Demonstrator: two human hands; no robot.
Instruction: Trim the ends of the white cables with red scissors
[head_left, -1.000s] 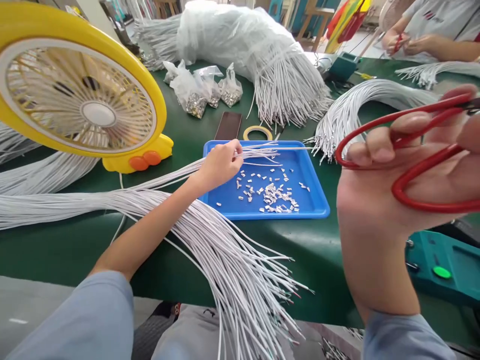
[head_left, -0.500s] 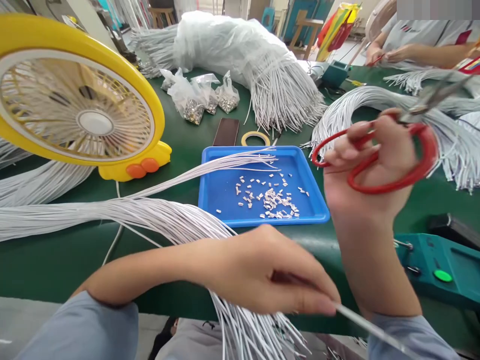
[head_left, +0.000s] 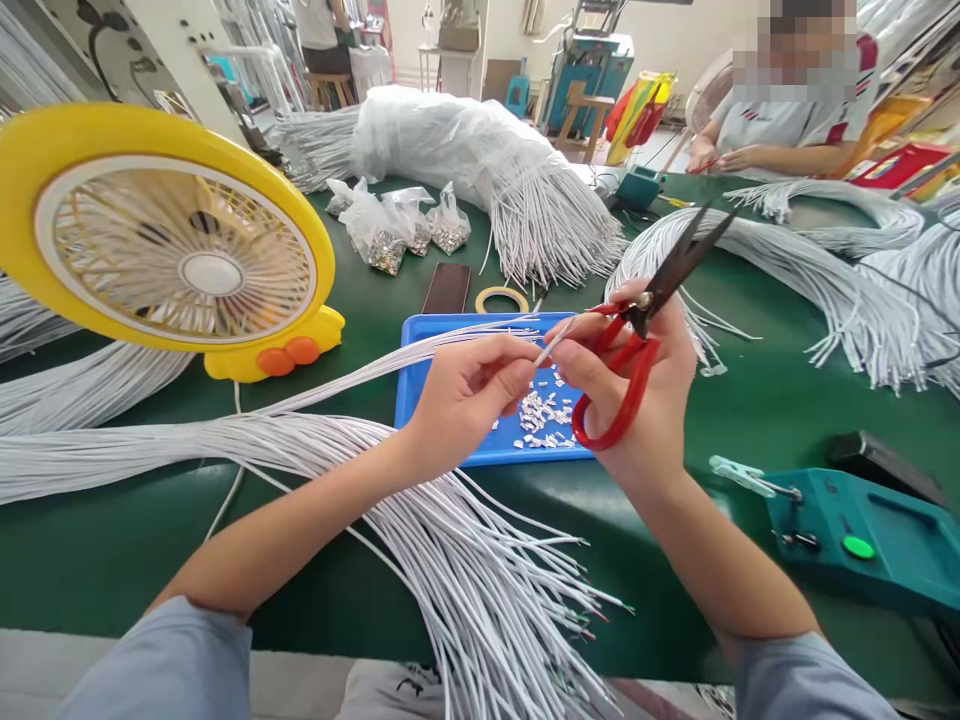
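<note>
Green table [head_left: 637, 560] held a tray [head_left: 410, 385] w/ bits [head_left: 538, 413]. Our L hand [head_left: 474, 398] & R hand [head_left: 651, 405] both pinched a wire [head_left: 550, 348], scissors [head_left: 643, 308] in R.

1 camera, worn on the head, looks forward and down across the bench [head_left: 630, 530]. The left hand [head_left: 469, 400] and right hand [head_left: 658, 425] show close, near mid-view; the room [head_left: 675, 45] beyond lies farther off, along the top edge.
</note>
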